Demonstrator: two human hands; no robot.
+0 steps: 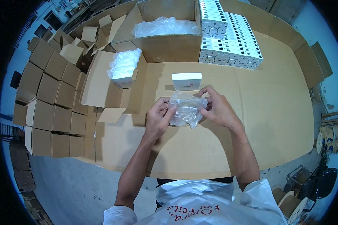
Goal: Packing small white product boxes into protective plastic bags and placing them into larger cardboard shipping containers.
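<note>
I see my left hand [158,117] and right hand [218,108] both pinched shut on a crumpled clear plastic bag [186,108], held between them above the cardboard-covered table [274,112], long axis running left-right; a small white box [187,81] lies just beyond

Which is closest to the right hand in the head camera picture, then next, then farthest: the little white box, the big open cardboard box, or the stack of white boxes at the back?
From the right hand:
1. Little white box, just beyond the fingers.
2. Big open cardboard box, farther back, slightly left.
3. Stack of white boxes, back right; close to the cardboard box's distance, so hard to call.
</note>
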